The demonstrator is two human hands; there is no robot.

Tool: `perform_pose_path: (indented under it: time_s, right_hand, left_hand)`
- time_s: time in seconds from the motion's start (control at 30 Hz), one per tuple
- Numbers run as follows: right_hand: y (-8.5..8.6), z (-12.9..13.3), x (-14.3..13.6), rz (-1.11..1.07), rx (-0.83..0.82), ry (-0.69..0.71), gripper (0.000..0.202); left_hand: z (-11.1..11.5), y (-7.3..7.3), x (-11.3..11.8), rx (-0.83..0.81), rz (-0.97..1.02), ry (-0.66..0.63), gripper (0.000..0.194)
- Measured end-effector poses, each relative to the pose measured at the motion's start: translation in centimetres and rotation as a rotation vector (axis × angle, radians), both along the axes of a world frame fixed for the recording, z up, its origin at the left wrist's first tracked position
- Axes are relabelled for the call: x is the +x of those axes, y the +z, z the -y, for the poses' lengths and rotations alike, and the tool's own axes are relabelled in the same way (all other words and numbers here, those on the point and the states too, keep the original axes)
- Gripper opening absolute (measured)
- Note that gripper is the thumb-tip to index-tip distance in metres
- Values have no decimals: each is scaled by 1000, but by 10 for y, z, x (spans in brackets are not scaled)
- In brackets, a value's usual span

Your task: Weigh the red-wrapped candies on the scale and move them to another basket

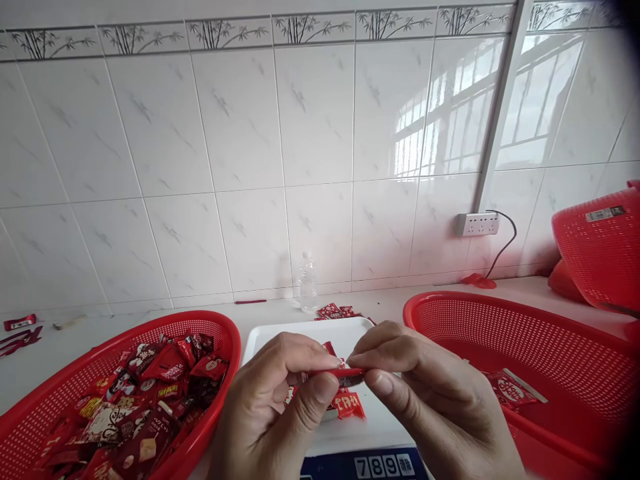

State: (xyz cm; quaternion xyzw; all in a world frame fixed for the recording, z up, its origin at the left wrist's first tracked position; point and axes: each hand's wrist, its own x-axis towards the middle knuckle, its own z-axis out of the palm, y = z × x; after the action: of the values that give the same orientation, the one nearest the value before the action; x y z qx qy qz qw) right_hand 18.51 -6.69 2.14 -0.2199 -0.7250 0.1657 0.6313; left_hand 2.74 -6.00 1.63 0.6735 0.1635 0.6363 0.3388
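Observation:
My left hand (285, 393) and my right hand (425, 387) meet at the centre, each pinching one end of a small red packet (345, 375) between thumb and fingers. The packet is held above the white tray of a scale (370, 427). More red packets (350, 404) lie on that tray, partly hidden behind my hands. Part of the scale's dark blue panel (330, 465) shows below them, with the keys 7, 8 and 9.
A red basket (227, 333) of mixed packets stands left; another red basket (500, 310) at right holds a red packet (515, 389). Behind the scale are a clear bottle (308, 283) and loose packets (335, 311). A power strip (478, 225) is on the tiled wall.

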Motion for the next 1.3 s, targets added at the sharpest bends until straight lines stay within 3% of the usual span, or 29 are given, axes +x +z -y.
perform_pose_path:
  time_s: [0.13, 0.27, 0.43, 0.73, 0.97, 1.17, 1.3]
  right_hand:
    - [1, 4, -3, -90, -38, 68, 12]
    - [3, 4, -8, -186, -101, 191, 12]
    - [5, 1, -5, -150, -158, 277, 8]
    - [4, 2, -3, -138, -210, 185, 7]
    - [6, 1, 0, -211, -210, 135, 4]
    - [9, -2, 2, 27, -383, 174, 19]
    - [5, -2, 3, 136, -355, 126, 23]
  left_hand:
    - [2, -2, 1, 1, 37, -3, 10]
    - [1, -3, -1, -92, 48, -89, 10]
    - [-1, -2, -5, -184, 57, -177, 8]
    - [0, 2, -2, -237, 94, -188, 7]
    - [3, 4, 2, -430, 96, -200, 14]
    - [4, 6, 3, -474, 24, -136, 15]
    - [-1, 6, -1, -430, -71, -144, 21]
